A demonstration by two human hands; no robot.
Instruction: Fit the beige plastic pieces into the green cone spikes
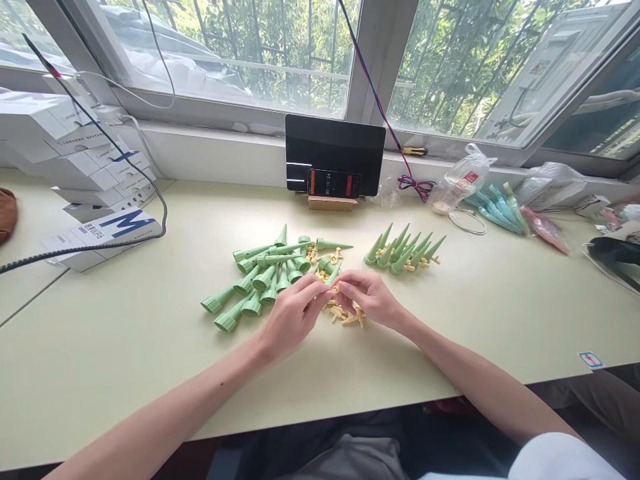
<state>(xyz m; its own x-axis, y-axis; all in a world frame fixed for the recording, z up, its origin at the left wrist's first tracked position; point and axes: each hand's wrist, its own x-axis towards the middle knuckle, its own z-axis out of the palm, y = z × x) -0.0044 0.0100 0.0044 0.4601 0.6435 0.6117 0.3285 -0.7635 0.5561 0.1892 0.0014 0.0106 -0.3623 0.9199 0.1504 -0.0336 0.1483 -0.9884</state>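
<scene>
Our left hand [296,308] pinching a green cone [333,275] above the middle of the pale table [125,340], our right hand [373,297] gripping a small yellow piece [335,289] close by it, loose green cones [264,278] piled left, upright cones [399,267] grouped far right.

On my feed, this looks like a small workshop. Green cones [264,279] lie heaped on a table [150,347]; white boxes [97,168] stand stacked near the window [280,50].
</scene>
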